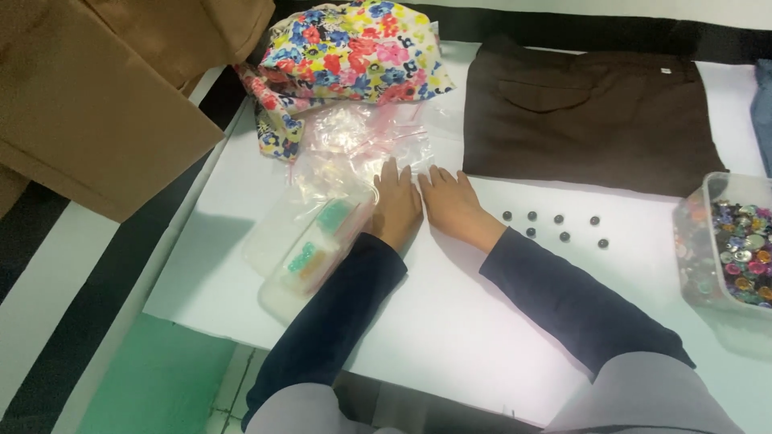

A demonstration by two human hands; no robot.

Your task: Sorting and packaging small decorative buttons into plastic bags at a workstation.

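Both hands flat and empty on a white table sheet, beside a clear plastic bag.

The left hand (396, 205) and right hand (452, 202) lie palm-down, fingers spread, side by side and nearly touching, holding nothing. The left hand's fingertips rest at the edge of a crumpled clear plastic zip bag (362, 145), which lies just below a floral multicoloured fabric pouch (354, 52). Left of that bag sits a translucent rectangular plastic box (310, 253) with green and orange contents, touching the left forearm. Right of the bag, eight small dark round buttons (555, 227) lie scattered near the right hand, below folded brown trousers (587, 116). Farther right stands a clear tub of mixed coloured buttons (736, 245). A brown cardboard box (96, 96) stands well to the bag's left.
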